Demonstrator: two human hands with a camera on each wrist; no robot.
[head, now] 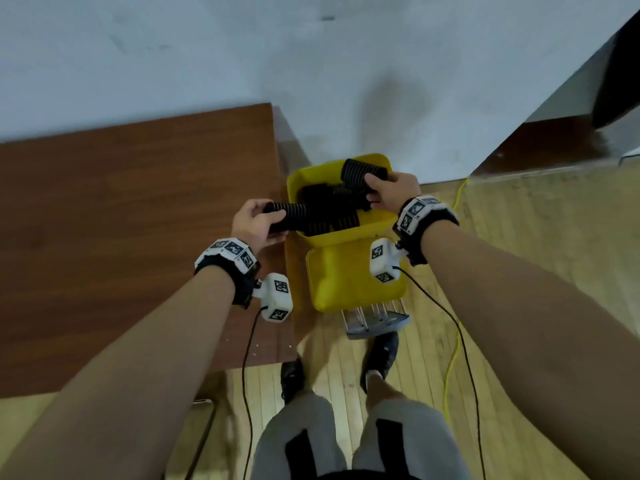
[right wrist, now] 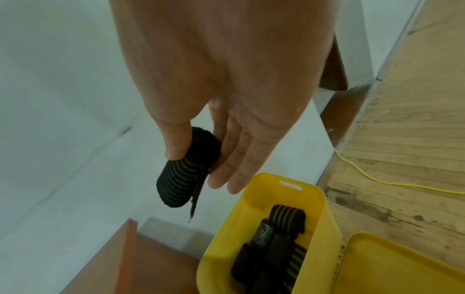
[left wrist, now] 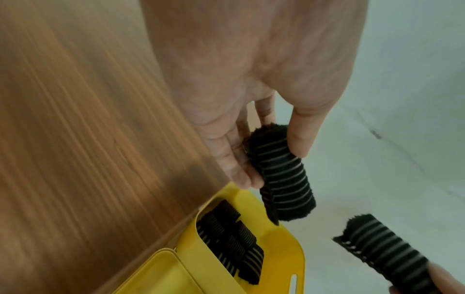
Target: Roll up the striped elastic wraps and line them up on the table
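My left hand (head: 254,218) grips a rolled black wrap with thin pale stripes (head: 289,216) (left wrist: 284,175) between thumb and fingers, above the table's right edge. My right hand (head: 389,194) holds a second striped roll (head: 362,171) (right wrist: 183,175) over the far end of a yellow bin (head: 381,226); a loose tail hangs from it. That second roll (left wrist: 387,250) also shows low right in the left wrist view. Several more black striped wraps (head: 329,206) (right wrist: 276,244) (left wrist: 231,238) lie inside the bin.
The brown wooden table (head: 131,220) spreads to the left, its right edge beside the bin. The bin's yellow lid (head: 346,278) lies in front of it on a stand. A yellow cable (head: 450,358) runs over the wooden floor; a white wall (head: 311,64) is behind.
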